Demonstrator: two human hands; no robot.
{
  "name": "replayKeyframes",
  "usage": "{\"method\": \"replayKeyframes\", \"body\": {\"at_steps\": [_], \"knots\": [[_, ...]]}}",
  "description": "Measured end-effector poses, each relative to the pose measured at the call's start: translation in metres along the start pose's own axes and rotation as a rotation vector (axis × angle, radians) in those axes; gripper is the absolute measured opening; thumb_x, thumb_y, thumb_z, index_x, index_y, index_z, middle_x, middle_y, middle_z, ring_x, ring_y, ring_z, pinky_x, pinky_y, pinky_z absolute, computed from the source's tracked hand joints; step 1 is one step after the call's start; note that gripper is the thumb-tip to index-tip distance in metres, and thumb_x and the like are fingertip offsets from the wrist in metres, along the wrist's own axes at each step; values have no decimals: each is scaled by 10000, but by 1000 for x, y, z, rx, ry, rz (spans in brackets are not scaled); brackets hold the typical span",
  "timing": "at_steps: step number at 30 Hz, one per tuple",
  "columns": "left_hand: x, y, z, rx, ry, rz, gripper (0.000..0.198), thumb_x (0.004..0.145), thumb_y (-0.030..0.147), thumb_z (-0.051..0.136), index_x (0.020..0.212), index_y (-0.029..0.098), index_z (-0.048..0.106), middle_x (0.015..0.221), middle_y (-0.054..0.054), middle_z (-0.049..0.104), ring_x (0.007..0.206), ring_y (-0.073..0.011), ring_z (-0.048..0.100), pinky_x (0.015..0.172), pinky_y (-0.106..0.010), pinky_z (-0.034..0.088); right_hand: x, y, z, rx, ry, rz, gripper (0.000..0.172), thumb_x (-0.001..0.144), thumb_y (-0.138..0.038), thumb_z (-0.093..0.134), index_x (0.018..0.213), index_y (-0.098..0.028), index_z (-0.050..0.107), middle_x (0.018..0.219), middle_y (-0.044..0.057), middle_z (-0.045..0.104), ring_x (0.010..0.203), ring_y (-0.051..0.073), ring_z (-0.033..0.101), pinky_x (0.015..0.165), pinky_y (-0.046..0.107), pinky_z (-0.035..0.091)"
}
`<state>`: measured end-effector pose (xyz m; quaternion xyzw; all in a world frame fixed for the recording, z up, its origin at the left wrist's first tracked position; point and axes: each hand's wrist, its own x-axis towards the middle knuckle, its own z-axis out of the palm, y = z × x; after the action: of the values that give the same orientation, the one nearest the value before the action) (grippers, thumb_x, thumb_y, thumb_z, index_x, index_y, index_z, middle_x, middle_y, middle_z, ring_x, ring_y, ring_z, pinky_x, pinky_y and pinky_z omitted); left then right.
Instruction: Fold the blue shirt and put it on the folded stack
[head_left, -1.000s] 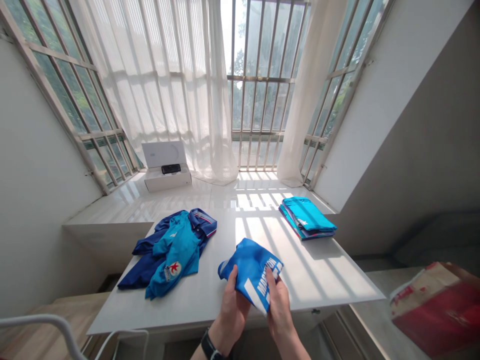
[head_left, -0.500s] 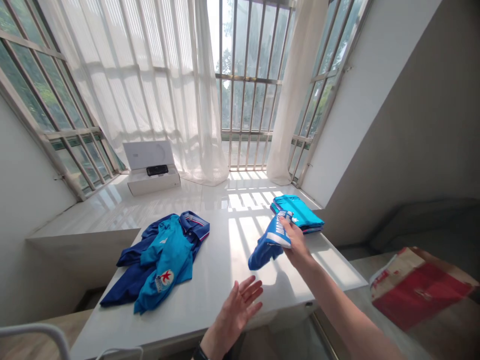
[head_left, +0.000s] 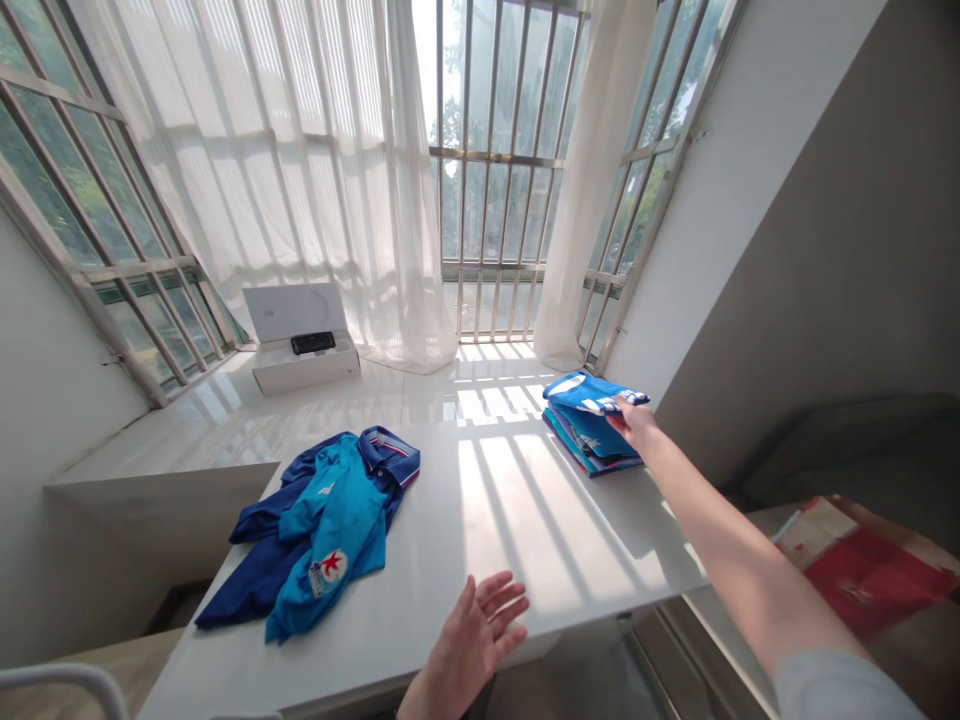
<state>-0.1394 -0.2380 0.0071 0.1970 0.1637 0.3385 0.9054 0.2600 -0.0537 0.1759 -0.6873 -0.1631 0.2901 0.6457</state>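
Note:
My right hand grips the near edge of a folded blue shirt with white lettering. That shirt lies over a stack of folded shirts in teal and dark blue on the right of the white table; its near edge is lifted. My left hand hovers over the table's front edge, palm turned inward, fingers apart and holding nothing. Two unfolded polo shirts, one teal and one navy, lie loosely together on the left, the teal one partly covering the navy.
A white open box with a black device inside stands at the back left by the curtain. A red and tan paper bag is at the lower right. Barred windows run along the back.
My right hand has carried the folded blue shirt from above the table's middle to the right and back, onto the stack. My left hand has barely moved.

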Motion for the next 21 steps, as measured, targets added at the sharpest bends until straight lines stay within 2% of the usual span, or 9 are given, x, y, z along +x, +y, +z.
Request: {"method": "replayKeyframes", "body": {"at_steps": [3, 6, 9, 13, 15, 18, 21], "knots": [[0, 0, 1, 12, -12, -11, 582, 843, 666, 728, 1200, 207, 755, 1311, -125, 692, 1306, -318, 558, 1054, -427, 431, 6, 38, -21, -89, 22, 35, 135, 932, -314, 687, 986, -247, 583, 910, 29, 705, 810, 173, 721, 668, 255, 657], [0, 1, 2, 23, -29, -27, 538, 859, 646, 723, 1172, 210, 765, 1281, -118, 710, 1281, -310, 582, 1025, -410, 451, 9, 59, -35, -173, 6, 48, 82, 954, -266, 643, 1008, -227, 596, 880, 42, 722, 821, 180, 739, 673, 266, 666], [-2, 2, 5, 39, -12, -25, 518, 851, 639, 736, 1147, 215, 771, 1272, -116, 715, 1273, -309, 590, 1010, -402, 466, 11, 68, -48, -280, -38, 58, 87, 938, -271, 659, 979, -203, 623, 805, 56, 737, 776, 194, 753, 645, 277, 665], [-7, 5, 10, 164, 85, 6, 521, 825, 658, 747, 1104, 218, 760, 1253, -120, 708, 1233, -310, 612, 957, -395, 507, 16, 66, -70, -488, -101, 73, 179, 867, -331, 738, 822, -177, 658, 665, 90, 725, 655, 227, 742, 546, 292, 622], [-14, 10, 12, 384, 152, 79, 513, 850, 677, 702, 1057, 210, 745, 1179, -118, 720, 1159, -298, 643, 900, -378, 534, 23, 56, -81, -614, -109, 47, 244, 798, -352, 792, 699, -181, 650, 558, 81, 674, 585, 246, 714, 487, 297, 568], [-26, 24, 10, 942, 262, 313, 443, 950, 622, 588, 1030, 208, 726, 1040, -102, 732, 1008, -254, 669, 891, -360, 545, 41, 35, -87, -753, -117, -62, 301, 729, -342, 819, 563, -201, 610, 477, 42, 604, 576, 244, 688, 492, 281, 504], [-35, 37, 2, 1438, 328, 558, 302, 1014, 470, 534, 1058, 229, 710, 1021, -96, 731, 944, -233, 677, 895, -342, 553, 62, 16, -72, -775, -155, -193, 244, 786, -369, 753, 637, -198, 664, 595, 42, 676, 678, 223, 698, 570, 264, 506]]}}
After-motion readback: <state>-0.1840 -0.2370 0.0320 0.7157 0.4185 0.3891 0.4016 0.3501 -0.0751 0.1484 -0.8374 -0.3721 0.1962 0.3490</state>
